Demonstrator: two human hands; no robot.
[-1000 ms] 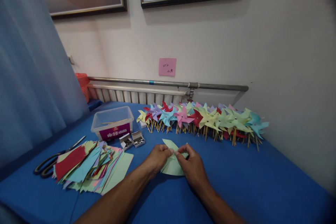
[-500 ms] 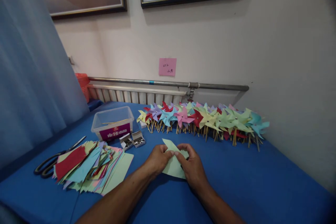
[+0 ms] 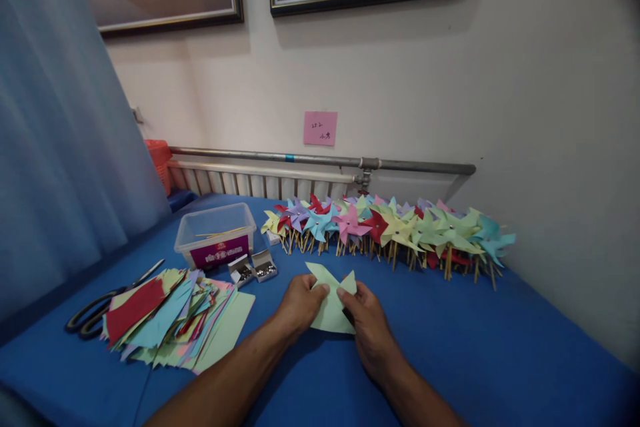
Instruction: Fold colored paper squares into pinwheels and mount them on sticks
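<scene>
Since the earlier frame, both hands had drawn slightly nearer the body, and a second point of the green paper (image 3: 331, 307) stood up. Left hand (image 3: 300, 301) and right hand (image 3: 367, 323) each pinched the paper at its centre, on the blue table (image 3: 500, 347). Pinwheels (image 3: 390, 227) lay behind; a paper stack (image 3: 170, 317), scissors (image 3: 95, 310) and tub (image 3: 216, 235) lay left.

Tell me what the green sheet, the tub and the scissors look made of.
Green sheet: matte paper or thin card; its corners bend up. Tub: translucent plastic, sticks showing through. Scissors: pale, probably metal blades and dark, likely plastic handles.
</scene>
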